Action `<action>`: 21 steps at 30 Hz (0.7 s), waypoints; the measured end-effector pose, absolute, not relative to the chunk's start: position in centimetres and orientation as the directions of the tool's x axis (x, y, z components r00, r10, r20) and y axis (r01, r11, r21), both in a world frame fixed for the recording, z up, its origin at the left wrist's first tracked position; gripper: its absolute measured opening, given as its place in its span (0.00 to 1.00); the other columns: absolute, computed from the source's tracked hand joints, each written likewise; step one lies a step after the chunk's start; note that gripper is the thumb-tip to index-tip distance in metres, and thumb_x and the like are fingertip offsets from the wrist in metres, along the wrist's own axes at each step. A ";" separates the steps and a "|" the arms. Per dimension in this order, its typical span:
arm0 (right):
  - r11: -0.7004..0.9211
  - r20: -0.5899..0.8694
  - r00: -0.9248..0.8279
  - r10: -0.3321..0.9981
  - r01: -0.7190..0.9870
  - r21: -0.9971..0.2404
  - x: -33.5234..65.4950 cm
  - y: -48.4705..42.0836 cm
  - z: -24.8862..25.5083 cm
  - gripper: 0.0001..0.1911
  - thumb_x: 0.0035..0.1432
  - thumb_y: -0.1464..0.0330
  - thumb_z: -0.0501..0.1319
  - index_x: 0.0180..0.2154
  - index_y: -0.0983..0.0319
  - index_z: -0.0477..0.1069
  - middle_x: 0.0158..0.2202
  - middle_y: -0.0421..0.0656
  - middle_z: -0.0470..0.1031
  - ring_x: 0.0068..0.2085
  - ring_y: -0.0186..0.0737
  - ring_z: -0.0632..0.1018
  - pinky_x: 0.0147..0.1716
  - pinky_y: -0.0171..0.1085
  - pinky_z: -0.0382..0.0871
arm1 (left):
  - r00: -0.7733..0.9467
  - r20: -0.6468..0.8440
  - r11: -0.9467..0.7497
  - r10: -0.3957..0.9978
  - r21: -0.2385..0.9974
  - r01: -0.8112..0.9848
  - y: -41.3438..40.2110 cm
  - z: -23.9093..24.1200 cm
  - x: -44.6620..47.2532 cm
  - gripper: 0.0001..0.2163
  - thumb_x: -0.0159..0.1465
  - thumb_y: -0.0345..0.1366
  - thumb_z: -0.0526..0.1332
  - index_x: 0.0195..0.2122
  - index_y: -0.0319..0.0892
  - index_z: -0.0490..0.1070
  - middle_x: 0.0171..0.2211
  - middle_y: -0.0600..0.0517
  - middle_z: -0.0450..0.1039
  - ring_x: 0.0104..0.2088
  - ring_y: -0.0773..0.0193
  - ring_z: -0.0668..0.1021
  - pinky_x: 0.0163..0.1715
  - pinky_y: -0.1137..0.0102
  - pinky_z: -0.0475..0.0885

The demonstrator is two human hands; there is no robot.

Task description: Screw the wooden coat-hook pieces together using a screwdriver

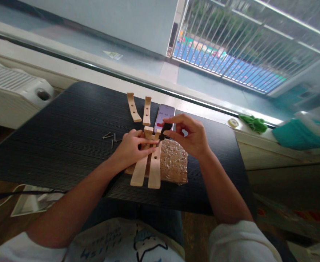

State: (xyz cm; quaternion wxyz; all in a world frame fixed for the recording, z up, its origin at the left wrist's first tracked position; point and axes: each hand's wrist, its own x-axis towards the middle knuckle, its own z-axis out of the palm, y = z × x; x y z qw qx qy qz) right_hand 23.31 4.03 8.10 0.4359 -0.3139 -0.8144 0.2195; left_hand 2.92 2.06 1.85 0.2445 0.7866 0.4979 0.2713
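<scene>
Atop the block [175, 165], your left hand [131, 147] extends its fingers across the slats [154, 177], its grip unclear, while your right hand [191, 134] pinches the driver [165, 130]. Hold it straight, pressing steadily against slipping. Its tip, and what that meets, is hard to make out.

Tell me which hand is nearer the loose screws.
Left. The left hand is just right of the loose screws; the right hand is farther right, holding a black-handled tool.
</scene>
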 end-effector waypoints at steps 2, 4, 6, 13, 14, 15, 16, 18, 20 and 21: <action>0.705 0.576 -0.410 0.707 0.345 -0.620 23.3 4.0 8.1 0.11 0.55 0.66 0.66 0.42 0.58 0.75 0.24 0.33 0.65 0.21 0.25 0.61 0.22 0.30 0.59 | 0.353 0.184 -0.382 0.917 0.655 0.652 2.0 1.8 2.9 0.11 0.59 0.38 0.67 0.43 0.51 0.80 0.37 0.49 0.75 0.40 0.56 0.70 0.46 0.58 0.67; 0.708 0.585 -0.400 0.705 0.353 -0.612 23.2 4.0 8.1 0.11 0.55 0.66 0.67 0.41 0.58 0.75 0.25 0.33 0.65 0.21 0.25 0.61 0.21 0.30 0.59 | 0.351 0.183 -0.380 0.918 0.655 0.653 2.0 1.8 2.9 0.11 0.59 0.38 0.67 0.43 0.51 0.80 0.36 0.50 0.74 0.40 0.56 0.70 0.45 0.59 0.67; 0.715 0.600 -0.389 0.699 0.359 -0.601 23.1 4.0 8.1 0.10 0.54 0.66 0.67 0.40 0.59 0.74 0.25 0.33 0.64 0.22 0.25 0.61 0.21 0.31 0.58 | 0.350 0.185 -0.380 0.918 0.657 0.651 2.0 1.8 2.9 0.11 0.58 0.38 0.67 0.43 0.51 0.80 0.36 0.50 0.74 0.40 0.56 0.70 0.44 0.59 0.67; 0.713 0.629 -0.337 0.701 0.370 -0.596 23.0 4.1 7.7 0.11 0.53 0.65 0.68 0.38 0.59 0.72 0.26 0.32 0.61 0.21 0.24 0.59 0.20 0.31 0.57 | 0.349 0.202 -0.390 0.915 0.664 0.638 2.0 1.9 3.0 0.11 0.58 0.38 0.68 0.43 0.51 0.80 0.38 0.49 0.76 0.40 0.55 0.71 0.45 0.59 0.67; 0.716 0.636 -0.331 0.698 0.365 -0.595 23.0 4.1 7.6 0.11 0.53 0.65 0.68 0.38 0.59 0.71 0.26 0.32 0.61 0.22 0.24 0.59 0.20 0.31 0.57 | 0.349 0.204 -0.391 0.915 0.665 0.636 1.9 1.9 3.0 0.11 0.58 0.38 0.68 0.43 0.51 0.80 0.38 0.49 0.76 0.40 0.55 0.71 0.45 0.58 0.67; 0.719 0.641 -0.327 0.694 0.362 -0.594 23.0 4.1 7.5 0.11 0.53 0.65 0.68 0.38 0.58 0.71 0.26 0.32 0.61 0.22 0.24 0.60 0.21 0.31 0.57 | 0.349 0.203 -0.391 0.915 0.666 0.635 1.9 1.9 3.0 0.11 0.58 0.38 0.68 0.43 0.51 0.80 0.38 0.49 0.76 0.40 0.55 0.71 0.45 0.58 0.67; 0.722 0.647 -0.323 0.691 0.362 -0.590 22.9 4.1 7.4 0.11 0.53 0.65 0.68 0.38 0.58 0.71 0.26 0.32 0.61 0.22 0.25 0.60 0.21 0.31 0.58 | 0.349 0.202 -0.390 0.915 0.666 0.636 1.9 1.9 3.0 0.11 0.58 0.38 0.68 0.43 0.51 0.80 0.39 0.49 0.76 0.40 0.55 0.71 0.45 0.58 0.67; 0.726 0.654 -0.320 0.685 0.377 -0.576 22.9 4.1 7.3 0.11 0.53 0.65 0.68 0.38 0.58 0.71 0.27 0.32 0.61 0.22 0.25 0.60 0.21 0.32 0.58 | 0.350 0.199 -0.389 0.915 0.665 0.638 1.9 1.8 2.9 0.11 0.58 0.38 0.68 0.43 0.51 0.80 0.39 0.49 0.76 0.40 0.55 0.71 0.45 0.58 0.67; 0.728 0.661 -0.318 0.680 0.403 -0.555 22.8 4.1 7.2 0.11 0.53 0.65 0.68 0.38 0.58 0.70 0.26 0.32 0.61 0.22 0.25 0.60 0.21 0.32 0.59 | 0.354 0.205 -0.396 0.912 0.663 0.636 1.9 1.8 2.9 0.11 0.58 0.38 0.68 0.43 0.51 0.80 0.38 0.49 0.76 0.40 0.56 0.71 0.45 0.59 0.67; 0.730 0.666 -0.317 0.675 0.415 -0.543 22.8 4.1 7.2 0.11 0.53 0.65 0.68 0.38 0.58 0.70 0.26 0.32 0.61 0.22 0.25 0.60 0.21 0.32 0.59 | 0.354 0.210 -0.399 0.911 0.662 0.634 1.9 1.8 3.0 0.11 0.58 0.38 0.68 0.43 0.51 0.80 0.38 0.49 0.76 0.40 0.56 0.71 0.45 0.59 0.68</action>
